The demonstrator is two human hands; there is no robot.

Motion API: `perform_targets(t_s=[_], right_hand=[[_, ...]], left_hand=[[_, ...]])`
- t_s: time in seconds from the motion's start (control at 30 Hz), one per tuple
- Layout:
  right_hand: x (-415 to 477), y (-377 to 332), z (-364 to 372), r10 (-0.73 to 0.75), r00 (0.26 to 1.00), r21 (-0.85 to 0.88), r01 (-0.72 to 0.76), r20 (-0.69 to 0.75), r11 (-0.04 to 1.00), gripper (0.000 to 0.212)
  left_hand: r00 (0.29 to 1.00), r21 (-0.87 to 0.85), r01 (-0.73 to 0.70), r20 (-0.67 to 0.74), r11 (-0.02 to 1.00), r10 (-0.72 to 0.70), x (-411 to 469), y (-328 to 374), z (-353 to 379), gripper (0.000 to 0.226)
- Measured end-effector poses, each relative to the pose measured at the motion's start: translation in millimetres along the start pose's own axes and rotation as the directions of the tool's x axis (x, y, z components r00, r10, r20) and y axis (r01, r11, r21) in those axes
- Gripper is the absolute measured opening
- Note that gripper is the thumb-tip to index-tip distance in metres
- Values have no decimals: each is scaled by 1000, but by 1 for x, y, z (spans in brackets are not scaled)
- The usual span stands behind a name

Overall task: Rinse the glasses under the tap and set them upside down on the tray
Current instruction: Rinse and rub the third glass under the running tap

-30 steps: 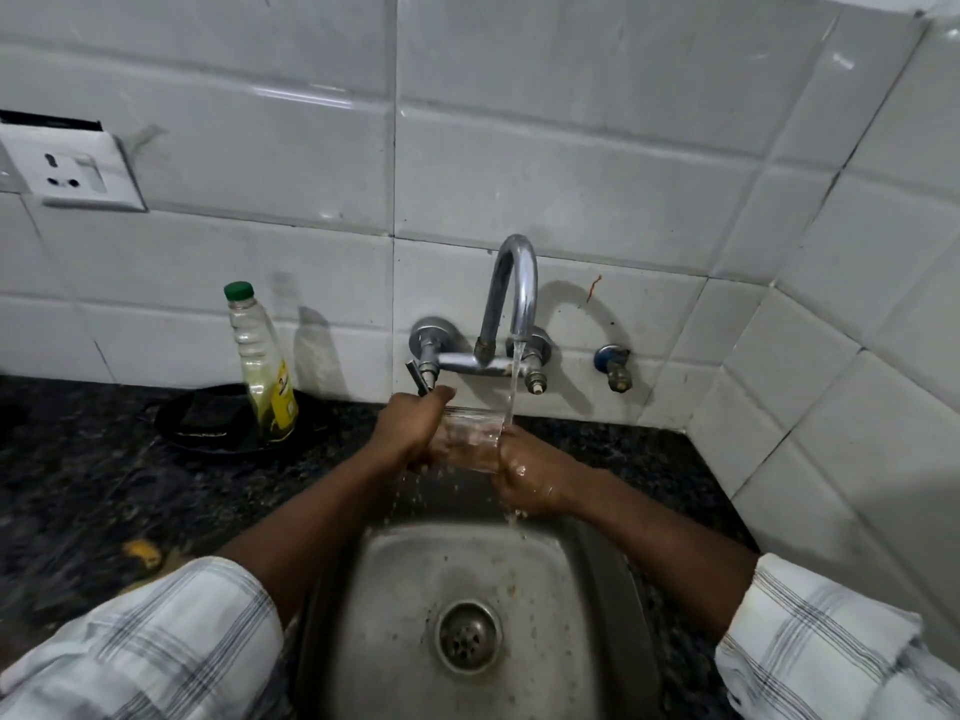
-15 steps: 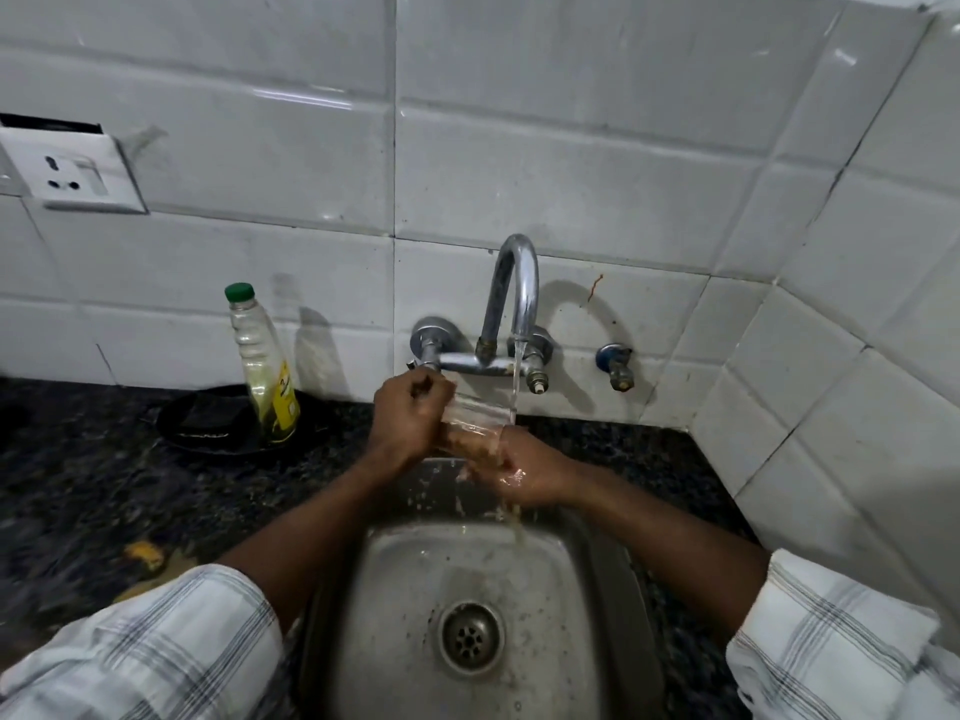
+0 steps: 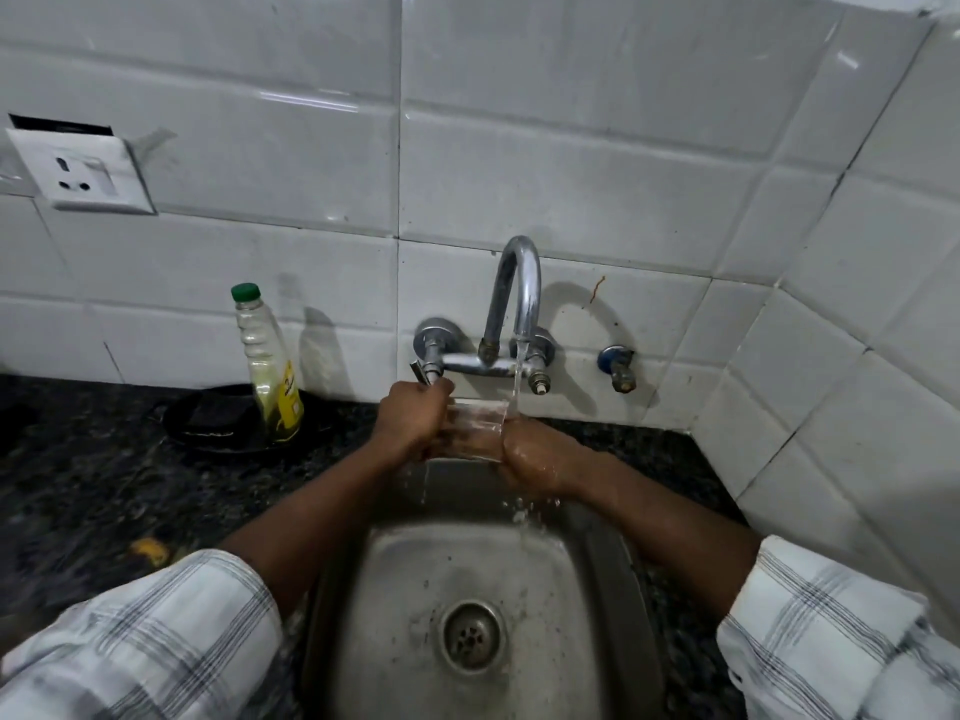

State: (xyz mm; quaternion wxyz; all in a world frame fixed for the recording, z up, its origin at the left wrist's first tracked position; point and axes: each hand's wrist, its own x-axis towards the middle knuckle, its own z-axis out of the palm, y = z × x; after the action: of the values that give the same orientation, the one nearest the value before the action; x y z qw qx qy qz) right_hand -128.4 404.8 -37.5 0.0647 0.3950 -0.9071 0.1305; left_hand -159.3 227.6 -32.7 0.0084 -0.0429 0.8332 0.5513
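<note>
Over the last second the glass [image 3: 475,431] has barely shifted: it still lies sideways above the sink [image 3: 597,589], the left hand [image 3: 410,423] gripping one end and the right hand [image 3: 535,454] the other, with the tap [image 3: 514,304] stream striking its right end, so rinsing seems unfinished.

Dim indoor light, apparently from the left: tap [image 3: 511,298] and bottle [image 3: 267,361] cast soft shadows rightward on the wall tiles [image 3: 571,163], which carry small glare streaks. Wide-angle distortion bends tile lines near the edges; the counter [image 3: 78,485] at lower left is blurred.
</note>
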Motion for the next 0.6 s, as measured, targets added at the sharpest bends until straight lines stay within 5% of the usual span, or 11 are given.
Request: perform_targets(t_s=[0.1, 0.17, 0.23, 0.3, 0.37, 0.47, 0.53, 0.6], right_hand=[[0, -20, -1, 115, 993, 477, -85, -34, 875, 49], [0, -23, 4, 164, 986, 472, -153, 19, 868, 50], [-1, -20, 1, 61, 998, 101, -64, 30, 993, 47], [-4, -11, -6, 65, 993, -224, -40, 103, 974, 44], [-5, -14, -3, 15, 999, -62, -12, 45, 998, 44], [-3, -26, 3, 95, 995, 388, -91, 11, 917, 43], [-4, -24, -3, 65, 997, 257, -53, -38, 965, 40], [-6, -19, -7, -46, 997, 2, 46, -54, 999, 42]], left_hand=[[928, -129, -349, -181, 928, 324, -13, -5, 2, 34], [858, -198, -488, -290, 850, 425, -17, -12, 1, 26], [945, -171, -311, -161, 935, 284, -6, -10, 0, 30], [998, -7, 42, 41, 999, -41, 0, -1, -2, 35], [998, 9, 24, 58, 1000, -25, -2, -2, 0, 42], [932, -184, -361, -120, 914, 343, -13, -14, 3, 29], [934, -206, -350, -156, 914, 322, -10, -16, 2, 24], [995, -62, -100, -28, 993, 99, 0, -8, 2, 31]])
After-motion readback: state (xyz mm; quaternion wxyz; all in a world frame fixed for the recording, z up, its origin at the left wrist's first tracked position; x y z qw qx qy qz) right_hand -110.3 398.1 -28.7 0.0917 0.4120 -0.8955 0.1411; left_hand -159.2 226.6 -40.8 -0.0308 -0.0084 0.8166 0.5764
